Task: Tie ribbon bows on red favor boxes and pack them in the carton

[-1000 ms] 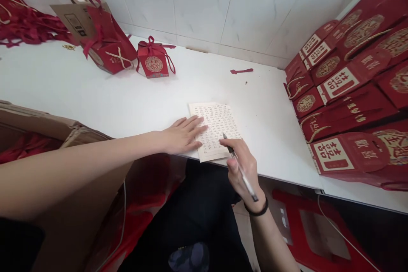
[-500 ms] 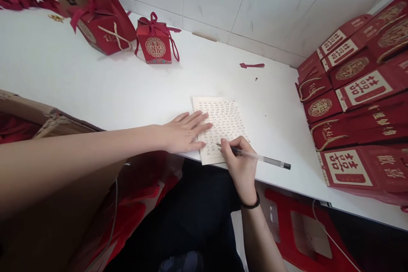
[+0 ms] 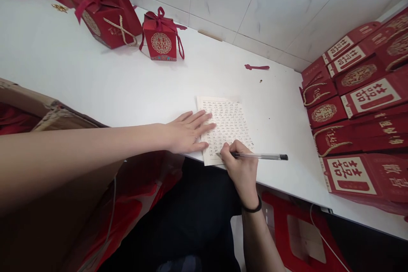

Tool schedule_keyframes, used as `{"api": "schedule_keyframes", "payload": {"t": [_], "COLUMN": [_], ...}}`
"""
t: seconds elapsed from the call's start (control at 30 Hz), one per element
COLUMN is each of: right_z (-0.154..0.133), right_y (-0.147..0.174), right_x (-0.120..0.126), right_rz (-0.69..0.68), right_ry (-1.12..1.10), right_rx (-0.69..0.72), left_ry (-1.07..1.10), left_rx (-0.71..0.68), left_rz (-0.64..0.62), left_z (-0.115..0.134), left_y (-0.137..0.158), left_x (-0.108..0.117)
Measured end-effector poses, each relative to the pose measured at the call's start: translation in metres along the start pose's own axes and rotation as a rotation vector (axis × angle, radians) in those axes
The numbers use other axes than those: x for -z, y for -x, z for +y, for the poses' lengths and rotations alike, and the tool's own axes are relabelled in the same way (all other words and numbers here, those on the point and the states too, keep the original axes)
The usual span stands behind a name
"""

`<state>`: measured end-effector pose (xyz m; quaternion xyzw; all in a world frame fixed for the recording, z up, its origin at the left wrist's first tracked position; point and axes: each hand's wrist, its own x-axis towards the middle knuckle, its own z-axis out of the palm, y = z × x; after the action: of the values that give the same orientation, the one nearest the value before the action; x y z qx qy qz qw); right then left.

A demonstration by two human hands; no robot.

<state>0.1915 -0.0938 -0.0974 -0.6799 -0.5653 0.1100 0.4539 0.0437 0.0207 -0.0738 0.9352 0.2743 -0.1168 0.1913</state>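
The right hand (image 3: 240, 170) has its fingers closed on a clear, black-ended pen (image 3: 264, 156), its tip at the lower rows of a cream, handwritten paper sheet (image 3: 225, 121). The left hand (image 3: 188, 132) lies flat, fingers spread and open, partly over the sheet's left side. The sheet lies at the white tabletop (image 3: 127, 89)'s near edge. Farther back stands 1 small red cardboard box (image 3: 161, 44) with a ribbon bow.

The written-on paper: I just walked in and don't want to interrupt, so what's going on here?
A person's right hand holds a pen, its tip near the lower rows of the written-on paper. The left hand lies flat, partly over the paper's left side. The paper rests at the white table's near edge, with red packages stacked to the right.
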Motion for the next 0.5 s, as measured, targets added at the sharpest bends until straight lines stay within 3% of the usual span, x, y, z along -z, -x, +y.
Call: {"api": "schedule_keyframes", "payload": {"t": [0.5], "right_z": [-0.0019], "right_y": [-0.0003], "right_x": [-0.0006], "right_rz": [0.023], "right_ry": [-0.039], "right_rx": [-0.029], "left_ry": [-0.009], "left_rx": [0.008], "left_rz": [-0.021], "left_z": [0.0008], "left_y": [0.0007], "left_x": [0.0007]}}
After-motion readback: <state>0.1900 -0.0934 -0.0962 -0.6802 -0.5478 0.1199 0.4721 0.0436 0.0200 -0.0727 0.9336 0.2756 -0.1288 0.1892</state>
